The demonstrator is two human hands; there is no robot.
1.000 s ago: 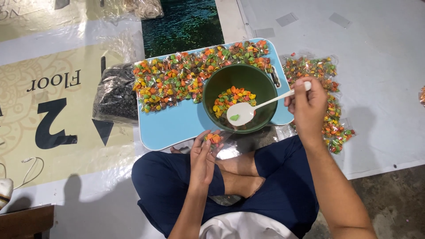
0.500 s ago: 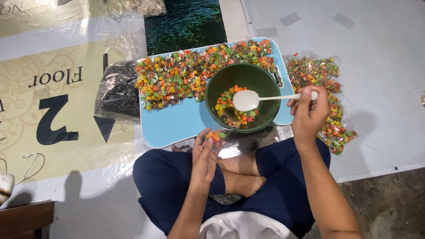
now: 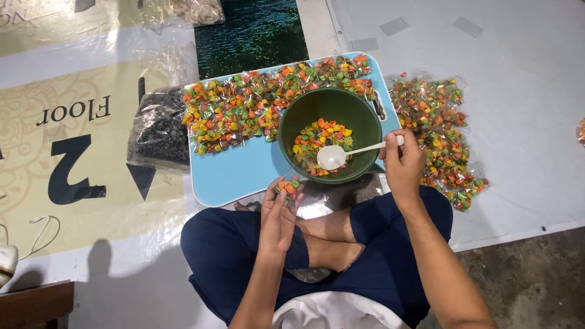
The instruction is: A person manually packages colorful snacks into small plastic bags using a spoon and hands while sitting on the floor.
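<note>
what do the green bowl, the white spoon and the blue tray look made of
Green bowl: likely plastic, smooth with a dull sheen. White spoon: probably plastic, thin, glossy, one piece. Blue tray: seemingly plastic, flat matte surface, rounded corners.

Bright, even overhead light, soft shadows lower left, sharp focus, mild plastic glare.

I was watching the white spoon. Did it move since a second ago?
Yes. The white spoon first moved up into the green bowl, then back toward its near rim.
</note>
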